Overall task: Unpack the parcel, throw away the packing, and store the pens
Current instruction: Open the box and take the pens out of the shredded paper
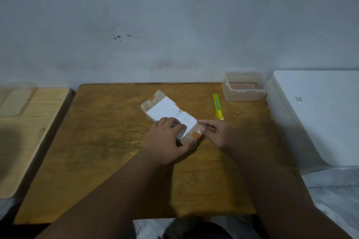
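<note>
A small parcel (165,109) wrapped in clear plastic with orange tape and a white label lies slanted on the wooden table (108,141). My left hand (167,139) grips the parcel's near end, fingers over the label and thumb under the near edge. My right hand (215,132) pinches the parcel's near right corner between thumb and fingers. No pens are visible; the parcel is closed around its contents.
A yellow-green utility knife (218,106) lies just right of the parcel. A clear plastic box (243,92) without a lid stands at the table's back right corner. A white appliance (318,114) sits to the right, a pale wooden board (29,128) to the left.
</note>
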